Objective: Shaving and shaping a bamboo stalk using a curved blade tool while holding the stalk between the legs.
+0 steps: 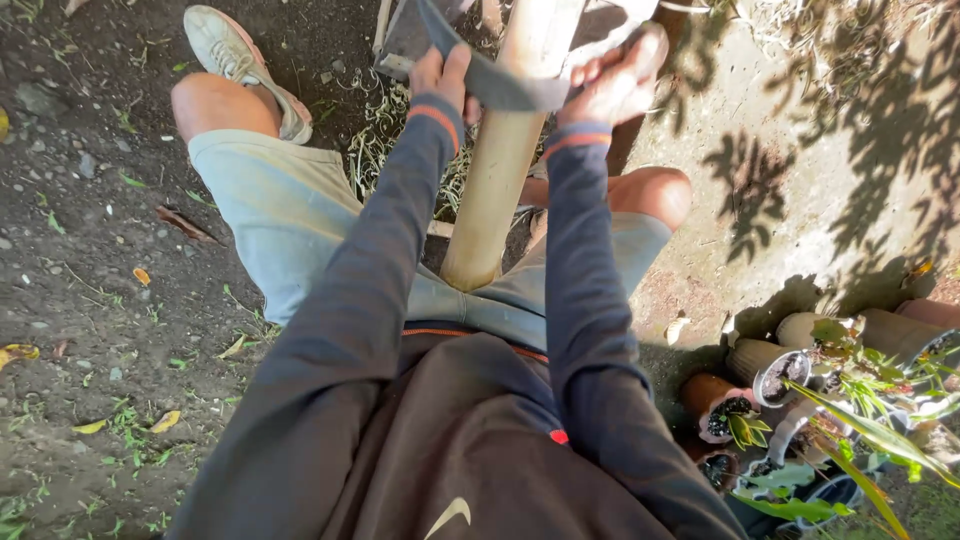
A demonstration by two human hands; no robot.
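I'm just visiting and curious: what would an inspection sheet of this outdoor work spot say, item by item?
Surface: bare dark soil with scattered leaves and pebbles; paler, sunlit ground on the right.
Job's things: a pale bamboo pole held between the legs; a curved dark blade lies across it.
Clutter: dry fibre shavings on the ground by the pole.
Hands: left hand and right hand each grip one end of the blade.
Cables: nothing seen.
Surroundings: small potted seedlings in dark bags at lower right; one worn shoe on the left foot; leaf shadows on the right.
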